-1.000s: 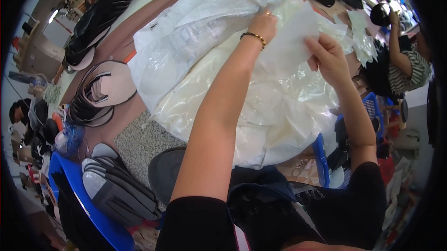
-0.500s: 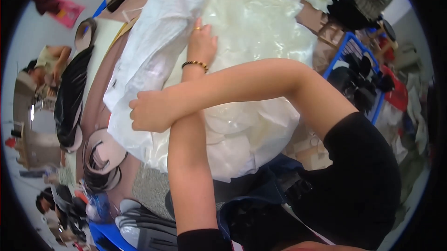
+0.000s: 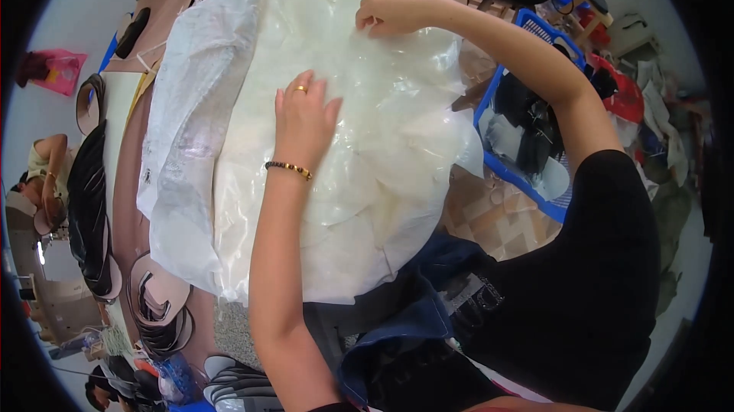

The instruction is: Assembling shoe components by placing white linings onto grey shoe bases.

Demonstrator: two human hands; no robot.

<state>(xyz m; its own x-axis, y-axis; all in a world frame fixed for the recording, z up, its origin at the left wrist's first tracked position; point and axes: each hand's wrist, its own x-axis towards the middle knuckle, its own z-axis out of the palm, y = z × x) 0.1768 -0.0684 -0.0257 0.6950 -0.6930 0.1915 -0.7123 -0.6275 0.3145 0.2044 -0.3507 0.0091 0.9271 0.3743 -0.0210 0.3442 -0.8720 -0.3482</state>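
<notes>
A wide pile of glossy, cream, translucent sheeting [image 3: 367, 125] lies before me on the table, with crinkled edges at the right. Along its left side runs a folded-back white wrapping sheet [image 3: 195, 106]. My left hand [image 3: 304, 115], with a ring and a beaded bracelet, rests palm down on the middle of the sheeting, fingers spread. Over the far right part of the sheeting, my right hand [image 3: 394, 14] is closed with its fingers curled inward. Whether a fold of sheeting sits in those fingers is hidden.
At right stands a blue basket [image 3: 527, 190] with black and grey pieces. Bundled black strips and pale cut pieces [image 3: 160, 297] lie at left on the brown tabletop [image 3: 131, 221]. Grey-black stacked pieces [image 3: 237, 385] sit near the bottom. Another person [image 3: 50, 175] works at far left.
My right hand has swung from the white wrapping at left, across my left forearm, to the far right. The arms are uncrossed. More cream sheeting shows at left.
</notes>
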